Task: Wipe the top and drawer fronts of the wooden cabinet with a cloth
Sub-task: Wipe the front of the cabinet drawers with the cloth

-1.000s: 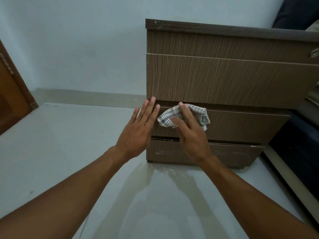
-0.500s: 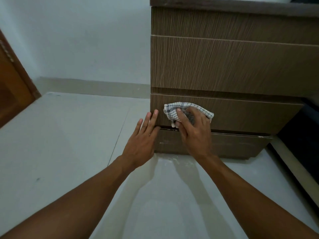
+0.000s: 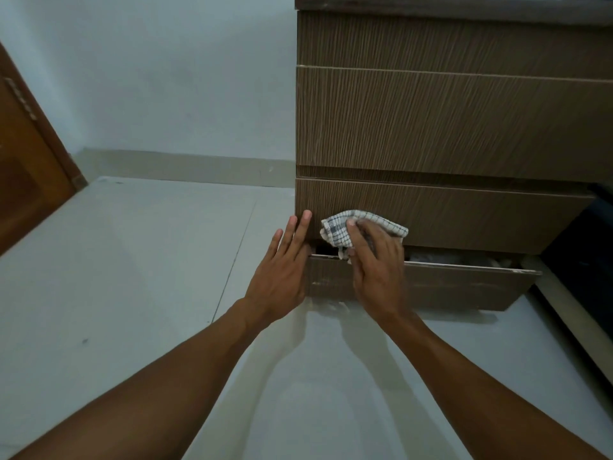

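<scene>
- Head view looks down along two bare forearms to a wooden cabinet (image 3: 431, 121) standing on a pale floor (image 3: 132, 260).
- Four drawer fronts show, stacked, with ribbed brown grain. The cabinet top is only a dark edge at the upper border of the picture.
- A white cloth (image 3: 335, 232) with a dark check pattern is bunched against the lower part of the third drawer front (image 3: 464, 217), near its left end.
- The right hand (image 3: 374, 260) grasps the cloth, with the thumb and curled fingers over it, holding it against the wood. The fingers are blurred.
- The left hand (image 3: 282, 270) is released, its fingers straight and together. The fingertips touch the left corner of the third drawer front, just beside the cloth, and the palm lies by the left end of the drawer below.
- The bottom drawer (image 3: 447, 287) stands out a little from the cabinet. A dark gap shows above its front, and what lies inside is too dim to tell.
- Behind and to the left are a pale wall (image 3: 166, 78) with a skirting strip (image 3: 182, 166), and a brown wooden door (image 3: 26, 161) at the left border.
</scene>
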